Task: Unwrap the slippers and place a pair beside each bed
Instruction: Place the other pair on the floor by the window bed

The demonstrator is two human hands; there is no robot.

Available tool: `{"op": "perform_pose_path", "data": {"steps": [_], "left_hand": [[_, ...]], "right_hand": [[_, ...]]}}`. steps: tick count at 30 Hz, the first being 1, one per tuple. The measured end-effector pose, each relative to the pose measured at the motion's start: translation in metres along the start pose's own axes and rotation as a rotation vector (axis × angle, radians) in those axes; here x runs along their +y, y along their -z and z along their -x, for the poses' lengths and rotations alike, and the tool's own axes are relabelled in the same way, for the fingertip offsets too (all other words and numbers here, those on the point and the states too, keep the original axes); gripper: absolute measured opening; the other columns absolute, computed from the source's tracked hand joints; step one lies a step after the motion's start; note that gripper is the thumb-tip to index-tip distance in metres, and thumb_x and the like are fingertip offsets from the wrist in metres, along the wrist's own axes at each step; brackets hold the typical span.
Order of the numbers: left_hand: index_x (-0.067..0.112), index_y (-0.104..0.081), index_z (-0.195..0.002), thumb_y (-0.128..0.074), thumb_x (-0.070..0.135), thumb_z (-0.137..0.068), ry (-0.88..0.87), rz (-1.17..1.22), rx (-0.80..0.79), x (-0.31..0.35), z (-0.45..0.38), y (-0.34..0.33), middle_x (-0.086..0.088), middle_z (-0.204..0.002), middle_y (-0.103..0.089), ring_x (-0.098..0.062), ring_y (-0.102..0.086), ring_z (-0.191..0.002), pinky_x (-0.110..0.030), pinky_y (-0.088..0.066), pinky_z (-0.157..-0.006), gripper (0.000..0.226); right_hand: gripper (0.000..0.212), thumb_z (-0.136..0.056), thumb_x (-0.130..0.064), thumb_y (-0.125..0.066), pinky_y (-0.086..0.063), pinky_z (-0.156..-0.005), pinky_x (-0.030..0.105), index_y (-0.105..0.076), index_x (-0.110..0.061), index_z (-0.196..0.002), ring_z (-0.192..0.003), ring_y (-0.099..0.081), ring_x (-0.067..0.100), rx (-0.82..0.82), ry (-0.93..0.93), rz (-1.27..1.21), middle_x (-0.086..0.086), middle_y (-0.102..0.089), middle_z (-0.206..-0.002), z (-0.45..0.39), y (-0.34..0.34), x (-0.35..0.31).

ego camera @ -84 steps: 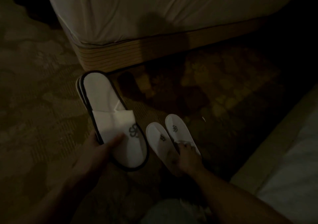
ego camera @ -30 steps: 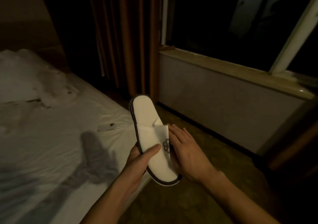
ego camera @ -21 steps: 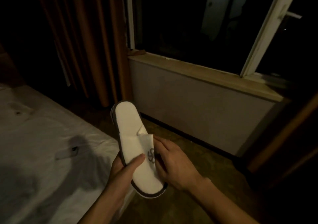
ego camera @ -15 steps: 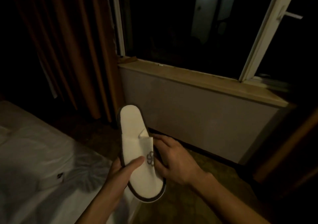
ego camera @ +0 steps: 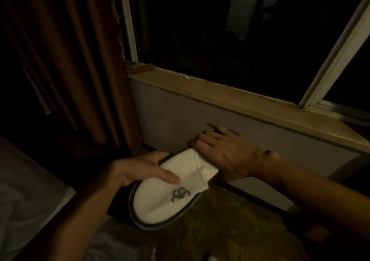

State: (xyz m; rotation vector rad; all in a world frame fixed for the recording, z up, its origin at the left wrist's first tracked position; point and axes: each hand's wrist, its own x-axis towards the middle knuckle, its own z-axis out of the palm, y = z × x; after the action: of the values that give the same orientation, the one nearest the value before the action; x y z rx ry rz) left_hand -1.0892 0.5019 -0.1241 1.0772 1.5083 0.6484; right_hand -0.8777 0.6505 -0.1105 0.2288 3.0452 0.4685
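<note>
Overhead, the dim head view shows both hands meeting on a white slipper (ego camera: 166, 196) held in the air above the patterned carpet (ego camera: 230, 230), between the bed edge and the wall under the window. It is a flat hotel slipper with dark piping round the sole and a dark looped logo on the toe strap; whether a second slipper lies stacked under it cannot be told. The left hand (ego camera: 138, 170) has its grip clasped round the slipper's near side, thumb laid across the white upper just above the logo, fingers hidden beneath the sole. The right hand (ego camera: 222, 152) covers the heel end, palm down, knuckles toward the wall; its grip seems to clamp that end, though the fingertips are out of sight behind the slipper. The slipper lies nearly level, toe toward the camera. A white bed sheet (ego camera: 24, 196) fills the lower left corner. Behind, a brown curtain (ego camera: 80, 60) hangs at left, beside a dark window (ego camera: 220, 30) with a pale frame and a tan sill (ego camera: 230, 92).
</note>
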Motion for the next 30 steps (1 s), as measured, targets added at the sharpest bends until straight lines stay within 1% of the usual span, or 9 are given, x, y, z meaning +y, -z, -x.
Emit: {"op": "perform_pose_path", "data": {"steps": [3, 7, 11, 14, 18, 22, 25, 27, 30], "left_hand": [[0.026, -0.069, -0.116, -0.065, 0.033, -0.078, -0.135, 0.26, 0.223, 0.024, -0.047, 0.022, -0.006, -0.12, -0.072, -0.024, -0.067, -0.111, -0.037, -0.055, -0.092, 0.039], [0.019, -0.06, -0.133, -0.065, 0.064, -0.068, -0.277, 0.943, 0.312, 0.042, -0.092, 0.055, -0.014, -0.139, -0.061, -0.032, -0.059, -0.124, -0.054, -0.048, -0.102, 0.08], [0.02, -0.056, -0.135, -0.086, 0.058, -0.055, -0.433, 0.873, 0.503, 0.057, -0.143, 0.042, -0.007, -0.133, -0.067, -0.025, -0.066, -0.118, -0.044, -0.058, -0.091, 0.094], [0.018, -0.053, -0.142, -0.093, 0.057, -0.046, -0.413, 0.822, 0.627, 0.066, -0.174, 0.03, -0.008, -0.137, -0.064, -0.027, -0.064, -0.122, -0.046, -0.054, -0.098, 0.111], [0.02, -0.052, -0.142, -0.092, 0.05, -0.054, -0.474, 0.901, 0.786, 0.061, -0.188, 0.04, -0.01, -0.133, -0.066, -0.032, -0.066, -0.118, -0.047, -0.057, -0.084, 0.101], [0.016, -0.07, -0.121, -0.092, 0.052, -0.042, -0.422, 0.908, 0.883, 0.05, -0.183, 0.054, -0.015, -0.114, -0.075, -0.033, -0.073, -0.102, -0.047, -0.056, -0.082, 0.089], [0.012, -0.074, -0.109, -0.086, 0.046, -0.057, -0.385, 0.954, 0.892, 0.039, -0.183, 0.057, -0.015, -0.1, -0.078, -0.031, -0.076, -0.091, -0.043, -0.059, -0.075, 0.063], [0.013, -0.076, -0.099, -0.088, 0.053, -0.049, -0.387, 0.978, 0.952, 0.032, -0.185, 0.06, -0.012, -0.092, -0.079, -0.027, -0.077, -0.084, -0.038, -0.06, -0.063, 0.066], [0.011, -0.067, -0.122, -0.072, 0.032, -0.082, -0.379, 1.031, 0.891, 0.025, -0.183, 0.063, -0.018, -0.113, -0.073, -0.035, -0.069, -0.103, -0.041, -0.055, -0.076, 0.045]], "right_hand": [[0.105, -0.064, -0.07, -0.067, -0.039, -0.104, 0.046, -0.033, -0.017, -0.148, -0.117, -0.053, 0.03, 0.014, -0.13, -0.115, 0.008, -0.053, -0.131, -0.018, -0.022, 0.055], [0.115, -0.061, -0.063, -0.079, -0.038, -0.104, 0.041, -0.026, -0.016, -0.152, -0.125, -0.048, 0.031, 0.083, -0.333, -0.322, 0.01, -0.049, -0.139, -0.047, -0.039, 0.127], [0.114, -0.056, -0.064, -0.084, -0.042, -0.1, 0.038, -0.032, -0.017, -0.145, -0.124, -0.05, 0.03, 0.198, -0.466, -0.486, 0.008, -0.051, -0.138, -0.093, -0.037, 0.153], [0.109, -0.054, -0.061, -0.086, -0.044, -0.093, 0.037, -0.036, -0.016, -0.14, -0.121, -0.051, 0.029, 0.274, -0.453, -0.6, 0.008, -0.052, -0.132, -0.126, -0.039, 0.145], [0.123, -0.056, -0.065, -0.085, -0.04, -0.101, 0.041, -0.026, -0.014, -0.151, -0.13, -0.044, 0.028, 0.283, -0.429, -0.665, 0.007, -0.046, -0.141, -0.147, -0.035, 0.134], [0.131, -0.064, -0.071, -0.081, -0.03, -0.119, 0.039, -0.012, -0.015, -0.16, -0.144, -0.033, 0.025, 0.161, -0.379, -0.834, 0.006, -0.032, -0.158, -0.145, -0.02, 0.132], [0.129, -0.068, -0.068, -0.08, -0.027, -0.118, 0.033, -0.008, -0.016, -0.161, -0.146, -0.031, 0.025, 0.138, -0.378, -0.851, 0.006, -0.031, -0.161, -0.146, -0.012, 0.123], [0.126, -0.07, -0.065, -0.081, -0.03, -0.117, 0.035, -0.011, -0.014, -0.161, -0.143, -0.036, 0.028, 0.155, -0.382, -0.848, 0.008, -0.034, -0.158, -0.148, -0.01, 0.117], [0.122, -0.072, -0.06, -0.082, -0.031, -0.118, 0.038, -0.013, -0.012, -0.16, -0.141, -0.037, 0.032, 0.163, -0.392, -0.838, 0.011, -0.037, -0.156, -0.149, -0.012, 0.108]]}}
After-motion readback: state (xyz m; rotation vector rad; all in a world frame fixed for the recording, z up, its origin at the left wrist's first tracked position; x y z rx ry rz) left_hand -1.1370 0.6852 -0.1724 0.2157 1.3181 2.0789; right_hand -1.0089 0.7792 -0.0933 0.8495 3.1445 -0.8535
